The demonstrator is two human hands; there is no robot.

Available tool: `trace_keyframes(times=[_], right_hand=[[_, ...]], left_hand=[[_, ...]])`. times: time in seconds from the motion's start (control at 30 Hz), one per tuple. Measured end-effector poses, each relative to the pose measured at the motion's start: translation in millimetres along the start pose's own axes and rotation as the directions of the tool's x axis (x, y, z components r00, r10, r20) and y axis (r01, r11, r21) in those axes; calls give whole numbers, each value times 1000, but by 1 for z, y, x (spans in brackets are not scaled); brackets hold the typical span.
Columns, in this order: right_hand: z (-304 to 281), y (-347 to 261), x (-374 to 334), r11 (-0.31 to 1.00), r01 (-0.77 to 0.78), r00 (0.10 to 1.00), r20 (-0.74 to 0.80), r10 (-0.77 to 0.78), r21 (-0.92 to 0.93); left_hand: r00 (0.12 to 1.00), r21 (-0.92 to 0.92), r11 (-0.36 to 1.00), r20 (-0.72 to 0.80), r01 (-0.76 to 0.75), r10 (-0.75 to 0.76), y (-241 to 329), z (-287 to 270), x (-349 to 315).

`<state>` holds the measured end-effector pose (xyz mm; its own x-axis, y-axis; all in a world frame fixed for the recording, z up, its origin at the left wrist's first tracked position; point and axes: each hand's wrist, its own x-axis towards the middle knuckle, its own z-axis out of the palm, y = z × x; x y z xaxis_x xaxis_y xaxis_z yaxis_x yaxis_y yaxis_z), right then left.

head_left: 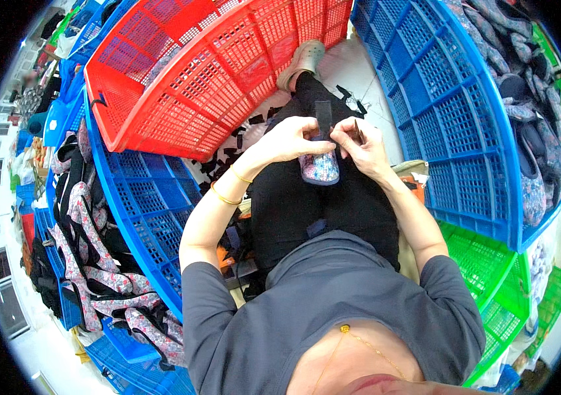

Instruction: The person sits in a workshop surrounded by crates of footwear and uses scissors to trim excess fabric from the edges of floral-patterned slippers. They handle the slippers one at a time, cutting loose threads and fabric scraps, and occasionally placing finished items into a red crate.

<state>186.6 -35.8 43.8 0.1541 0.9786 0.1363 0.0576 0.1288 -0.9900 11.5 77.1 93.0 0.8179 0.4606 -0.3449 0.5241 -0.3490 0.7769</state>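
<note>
A small shoe with a multicoloured floral pattern [320,169] is held over my black-trousered lap, its rounded end toward me. My left hand [293,139] grips its left side, thumb across the upper. A black strap [323,115] stands up from the shoe's far end. On the right, my right hand [364,150] pinches at the shoe's edge with thumb and forefinger. A thin dark tool [358,131] shows among its fingers; the exact kind is too small to make out.
A red plastic basket [204,92] leans ahead on the left. Blue baskets [441,125] flank me, with floral shoes [534,164] at right and floral shoe pieces [99,276] at left. Green baskets [487,263] stand at the near right. Black scraps [224,155] litter the floor.
</note>
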Motion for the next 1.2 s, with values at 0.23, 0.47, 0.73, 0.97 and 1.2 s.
trace_keyframes(times=[0.23, 0.47, 0.73, 0.97, 1.2], right_hand=[[-7, -3, 5, 998, -59, 993, -104, 62, 33], [-21, 27, -10, 985, -44, 996, 73, 57, -169], [-6, 25, -17, 988, -151, 988, -18, 151, -23], [-1, 21, -7, 991, -37, 999, -32, 33, -126], [7, 31, -5, 998, -52, 997, -50, 53, 24]], left_hand=[[910, -23, 945, -280, -326, 307, -10, 10, 6], [899, -44, 964, -372, -264, 229, -9, 5, 0], [939, -335, 921, -333, -200, 83, -21, 7, 4], [949, -392, 900, -307, -191, 67, -18, 6, 3], [949, -412, 892, -311, -187, 55, -20, 7, 3]])
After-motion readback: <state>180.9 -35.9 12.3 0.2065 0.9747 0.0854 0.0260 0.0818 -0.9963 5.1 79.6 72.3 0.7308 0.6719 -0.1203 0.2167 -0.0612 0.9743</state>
